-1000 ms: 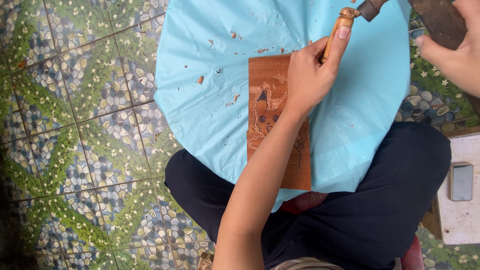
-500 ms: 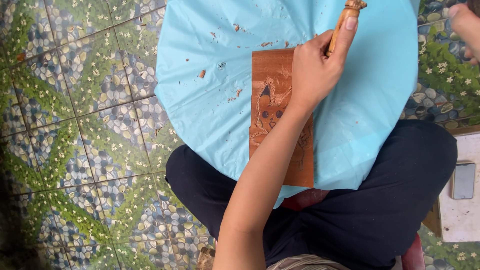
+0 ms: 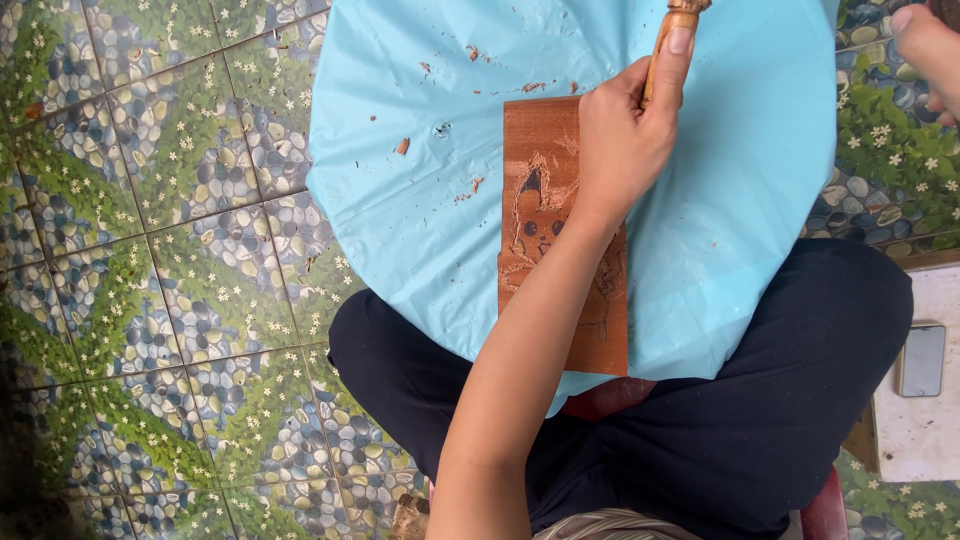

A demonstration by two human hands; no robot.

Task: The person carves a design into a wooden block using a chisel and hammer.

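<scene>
The person wears dark navy trousers (image 3: 720, 420) with soft folds over both crossed legs, a striped hem of a top (image 3: 610, 525) showing at the bottom edge, while the left forearm (image 3: 520, 360) and left hand (image 3: 620, 140) are bare, without sleeve, watch or ring.

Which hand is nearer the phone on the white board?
Right. The right hand is above the phone at the frame's edge; the left hand grips a chisel handle over the wood panel, farther away.
</scene>
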